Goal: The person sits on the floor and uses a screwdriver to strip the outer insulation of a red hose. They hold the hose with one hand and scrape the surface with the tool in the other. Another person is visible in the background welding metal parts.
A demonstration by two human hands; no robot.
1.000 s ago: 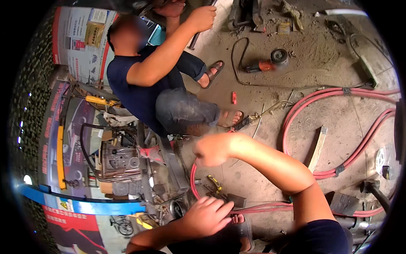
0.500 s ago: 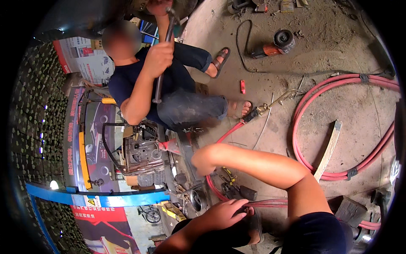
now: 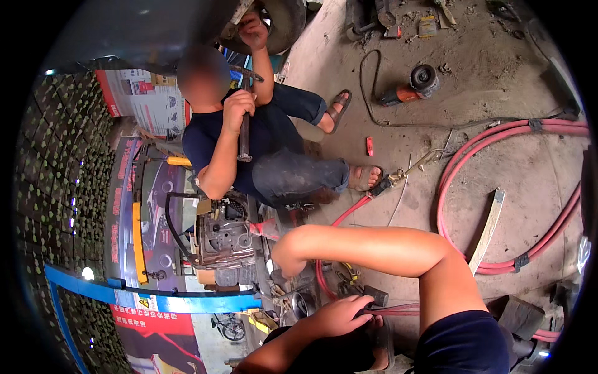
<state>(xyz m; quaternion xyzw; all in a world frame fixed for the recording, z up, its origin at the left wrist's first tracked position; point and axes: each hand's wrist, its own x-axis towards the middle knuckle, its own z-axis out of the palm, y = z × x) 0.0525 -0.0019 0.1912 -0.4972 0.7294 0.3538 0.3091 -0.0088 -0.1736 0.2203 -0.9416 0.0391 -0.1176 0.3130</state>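
Note:
My left hand point(image 3: 341, 315) rests across my dark-trousered knee, fingers stretched out and nothing in them. My right arm bends at the elbow and reaches across to the left. At its end my right hand point(image 3: 288, 254) hangs with the wrist bent; its fingers are blurred and turned away, so any grip is hidden. Close by it are a grey metal car part point(image 3: 227, 240) and a pink-red funnel-like piece point(image 3: 266, 228). Opposite me a seated co-worker grips a long dark hammer point(image 3: 245, 134) in one hand point(image 3: 238, 109). The co-worker's other hand point(image 3: 253, 32) is raised to the vehicle's underside.
A coiled red hose point(image 3: 443, 187) with a torch point(image 3: 389, 182) on its end lies on the floor. Beyond are an angle grinder point(image 3: 411, 87) with its black cord and a small red object point(image 3: 369, 146). A pale curved strip point(image 3: 489, 230) lies near my elbow. A blue beam point(image 3: 187, 303) stands left.
The co-worker's hammer has come down, its head now lower, away from the raised hand. My view has shifted a little. Both my hands stay in nearly the same pose.

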